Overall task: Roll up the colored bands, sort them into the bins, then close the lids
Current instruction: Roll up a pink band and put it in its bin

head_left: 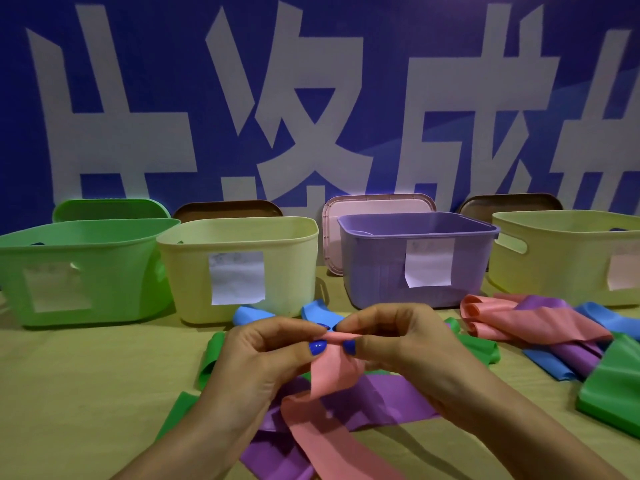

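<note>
Both hands hold up one pink band point(332, 372) above the table's middle. My left hand point(263, 355) and my right hand point(398, 341) pinch its top edge, which is folded over into a small roll. The rest of the band hangs down and trails toward me. Under it lie a purple band point(381, 396) and green bands point(211, 355). Blue bands point(249, 315) lie just behind my hands. A heap of pink, purple, blue and green bands point(540, 327) sits at the right. Several open bins stand in a row: green point(79, 271), cream point(242, 268), purple point(415, 258), cream point(568, 254).
Lids lean against the blue banner wall behind the bins: a green lid point(110, 209), a brown lid point(225, 211), a pink lid point(377, 206) and another brown lid point(509, 202). Each bin carries a paper label. A folded green band point(613, 386) lies at the right edge.
</note>
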`<state>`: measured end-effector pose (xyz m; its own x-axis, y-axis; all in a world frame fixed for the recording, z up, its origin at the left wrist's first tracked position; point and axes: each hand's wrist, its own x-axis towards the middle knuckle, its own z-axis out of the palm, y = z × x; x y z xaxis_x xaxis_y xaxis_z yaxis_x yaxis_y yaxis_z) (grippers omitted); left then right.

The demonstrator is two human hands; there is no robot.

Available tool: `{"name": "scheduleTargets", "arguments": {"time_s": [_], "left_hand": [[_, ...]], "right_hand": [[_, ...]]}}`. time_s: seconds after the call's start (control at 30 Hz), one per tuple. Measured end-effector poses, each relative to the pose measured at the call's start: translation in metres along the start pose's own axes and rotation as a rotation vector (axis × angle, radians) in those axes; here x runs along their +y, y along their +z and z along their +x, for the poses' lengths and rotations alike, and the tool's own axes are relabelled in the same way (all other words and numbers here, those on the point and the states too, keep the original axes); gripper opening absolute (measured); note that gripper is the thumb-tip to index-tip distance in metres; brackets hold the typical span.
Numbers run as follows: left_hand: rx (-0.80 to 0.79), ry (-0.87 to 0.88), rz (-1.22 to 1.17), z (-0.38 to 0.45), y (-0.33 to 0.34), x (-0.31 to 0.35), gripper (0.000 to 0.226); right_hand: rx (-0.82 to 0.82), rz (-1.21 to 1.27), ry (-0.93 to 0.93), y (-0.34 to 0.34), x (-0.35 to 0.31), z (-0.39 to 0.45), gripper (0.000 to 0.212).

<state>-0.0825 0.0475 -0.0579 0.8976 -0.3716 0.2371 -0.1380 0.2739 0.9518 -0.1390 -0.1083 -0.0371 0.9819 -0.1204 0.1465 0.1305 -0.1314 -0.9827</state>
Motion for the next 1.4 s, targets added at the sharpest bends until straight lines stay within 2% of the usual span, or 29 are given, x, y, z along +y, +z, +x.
{"name": "scheduleTargets", "arguments": {"time_s": [0.1, 0.2, 0.3, 0.37, 0.47, 0.53, 0.6, 0.8, 0.97, 1.07, 1.27, 1.4], "left_hand": [[0.018, 0.028, 0.051, 0.000, -0.001, -0.002, 0.017], [-0.023, 0.054, 0.060, -0.001, 0.000, -0.002, 0.019], [-0.086, 0.048, 0.084, 0.000, -0.004, 0.000, 0.041], [-0.105, 0.042, 0.099, 0.001, -0.005, 0.001, 0.044], [-0.092, 0.018, 0.106, 0.002, -0.004, 0.000, 0.042], [-0.080, 0.025, 0.097, 0.001, -0.002, 0.001, 0.027], [-0.059, 0.042, 0.089, 0.000, -0.002, 0.002, 0.022], [-0.030, 0.119, 0.138, 0.002, -0.005, 0.005, 0.030], [-0.025, 0.132, 0.098, 0.004, -0.005, 0.003, 0.024], [-0.036, 0.121, 0.104, 0.006, -0.006, 0.001, 0.035], [-0.064, 0.179, 0.185, 0.004, -0.005, -0.002, 0.023], [-0.066, 0.104, 0.141, 0.007, -0.008, -0.005, 0.035]], "right_hand": [[-0.055, -0.056, -0.023, -0.001, 0.001, 0.000, 0.015], [-0.033, -0.085, -0.046, -0.002, 0.000, -0.001, 0.016], [0.009, -0.094, -0.055, -0.002, -0.001, 0.000, 0.025], [0.016, -0.087, -0.049, -0.001, -0.001, 0.000, 0.026], [0.022, -0.098, -0.048, 0.000, -0.001, 0.000, 0.023], [0.022, -0.114, -0.049, 0.000, -0.001, 0.000, 0.023], [0.005, -0.124, -0.054, 0.002, -0.002, -0.001, 0.024], [-0.024, -0.112, -0.132, 0.006, -0.002, 0.001, 0.009], [0.011, -0.097, -0.167, 0.007, -0.001, -0.001, 0.019], [0.034, -0.097, -0.176, 0.008, -0.002, -0.001, 0.020], [0.038, -0.046, -0.177, 0.009, 0.001, -0.001, 0.025], [0.057, -0.037, -0.183, 0.011, 0.004, 0.000, 0.024]]}}
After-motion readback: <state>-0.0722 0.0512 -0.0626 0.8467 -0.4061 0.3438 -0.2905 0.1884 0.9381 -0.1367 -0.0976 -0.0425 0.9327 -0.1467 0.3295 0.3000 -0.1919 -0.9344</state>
